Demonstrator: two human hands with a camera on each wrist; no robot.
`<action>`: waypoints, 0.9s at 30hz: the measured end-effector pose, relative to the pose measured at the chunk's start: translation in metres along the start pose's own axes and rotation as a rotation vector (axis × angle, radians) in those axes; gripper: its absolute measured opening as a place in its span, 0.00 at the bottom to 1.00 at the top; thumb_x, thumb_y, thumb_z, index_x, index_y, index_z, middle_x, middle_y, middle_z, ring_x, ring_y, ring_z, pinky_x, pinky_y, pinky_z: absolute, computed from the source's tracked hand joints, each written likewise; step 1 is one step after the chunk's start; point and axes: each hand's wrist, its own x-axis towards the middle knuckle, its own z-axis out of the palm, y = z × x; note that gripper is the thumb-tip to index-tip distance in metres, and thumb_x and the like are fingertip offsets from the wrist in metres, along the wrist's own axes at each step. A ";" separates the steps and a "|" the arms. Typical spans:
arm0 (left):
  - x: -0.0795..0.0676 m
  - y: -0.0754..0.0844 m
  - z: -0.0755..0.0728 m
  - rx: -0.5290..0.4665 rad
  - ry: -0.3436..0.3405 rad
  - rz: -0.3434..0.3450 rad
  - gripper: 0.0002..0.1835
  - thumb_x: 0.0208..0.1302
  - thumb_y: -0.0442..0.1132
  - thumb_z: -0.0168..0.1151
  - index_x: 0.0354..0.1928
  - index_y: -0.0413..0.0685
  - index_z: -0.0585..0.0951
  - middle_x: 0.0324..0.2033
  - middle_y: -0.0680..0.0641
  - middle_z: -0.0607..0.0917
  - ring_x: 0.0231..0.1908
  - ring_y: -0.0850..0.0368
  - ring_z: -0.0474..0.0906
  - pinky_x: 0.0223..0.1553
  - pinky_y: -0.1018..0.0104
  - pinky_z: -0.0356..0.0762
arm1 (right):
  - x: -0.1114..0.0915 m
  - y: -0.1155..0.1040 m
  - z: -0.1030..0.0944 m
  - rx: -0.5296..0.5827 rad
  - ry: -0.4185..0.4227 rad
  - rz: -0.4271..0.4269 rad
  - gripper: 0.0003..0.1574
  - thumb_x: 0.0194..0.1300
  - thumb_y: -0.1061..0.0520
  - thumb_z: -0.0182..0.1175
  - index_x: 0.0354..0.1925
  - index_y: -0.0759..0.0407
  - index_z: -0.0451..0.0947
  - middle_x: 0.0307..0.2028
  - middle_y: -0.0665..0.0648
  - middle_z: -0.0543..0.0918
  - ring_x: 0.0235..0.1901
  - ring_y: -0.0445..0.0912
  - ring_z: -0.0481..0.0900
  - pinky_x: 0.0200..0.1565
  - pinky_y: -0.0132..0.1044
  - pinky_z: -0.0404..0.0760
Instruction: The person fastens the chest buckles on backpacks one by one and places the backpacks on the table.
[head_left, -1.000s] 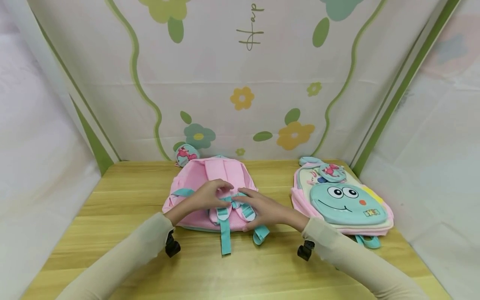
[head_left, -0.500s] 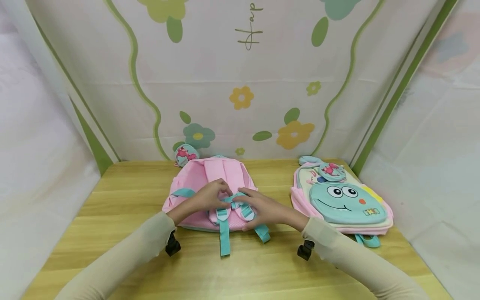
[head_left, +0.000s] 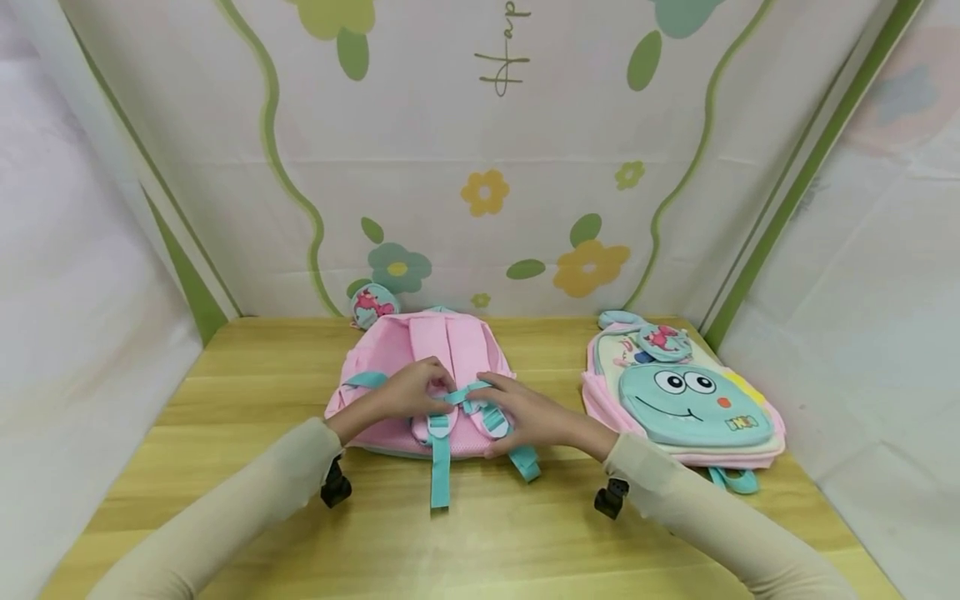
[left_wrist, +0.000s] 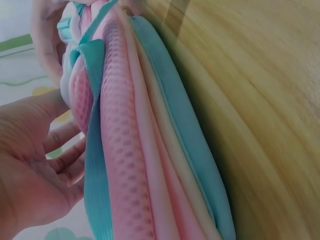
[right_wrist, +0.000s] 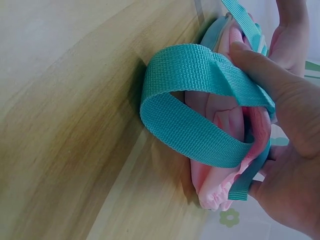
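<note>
A pink backpack (head_left: 390,350) lies with its padded shoulder straps up on the wooden table. Across those straps runs a teal chest strap (head_left: 467,392), stretched between the two hands. The left hand (head_left: 415,389) pinches its left part between thumb and fingers. On the other side the right hand (head_left: 538,417) has its fingers curled on the strap's right part, beside a white buckle (head_left: 496,423). A teal webbing end (head_left: 440,475) hangs over the bag's near edge, and another webbing strap (right_wrist: 195,70) forms a loop below the right hand in the right wrist view.
A second backpack (head_left: 697,408) with a smiling teal face lies front up at the right of the table (head_left: 495,533). A round teal pouch (head_left: 373,305) sits behind the pink backpack. Printed fabric walls (head_left: 480,125) enclose the table's back and sides.
The left hand has shifted slightly left, and the chest strap between the hands shows longer and straighter. The left webbing end has swung left; the right one no longer shows its curl in the head view.
</note>
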 end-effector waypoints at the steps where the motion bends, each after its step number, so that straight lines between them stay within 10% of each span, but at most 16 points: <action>1: 0.001 0.000 0.001 0.006 0.006 0.008 0.09 0.60 0.38 0.75 0.40 0.44 0.87 0.43 0.46 0.82 0.44 0.52 0.77 0.49 0.58 0.78 | 0.000 0.000 0.000 0.000 0.001 0.001 0.52 0.56 0.40 0.77 0.74 0.48 0.67 0.79 0.64 0.55 0.78 0.60 0.56 0.71 0.59 0.68; 27: -0.011 -0.009 0.003 0.063 0.141 0.028 0.09 0.55 0.37 0.76 0.33 0.46 0.84 0.33 0.49 0.81 0.32 0.59 0.74 0.36 0.69 0.74 | 0.000 0.000 0.001 -0.001 -0.013 0.029 0.51 0.57 0.38 0.75 0.75 0.39 0.65 0.79 0.60 0.55 0.78 0.58 0.54 0.70 0.59 0.68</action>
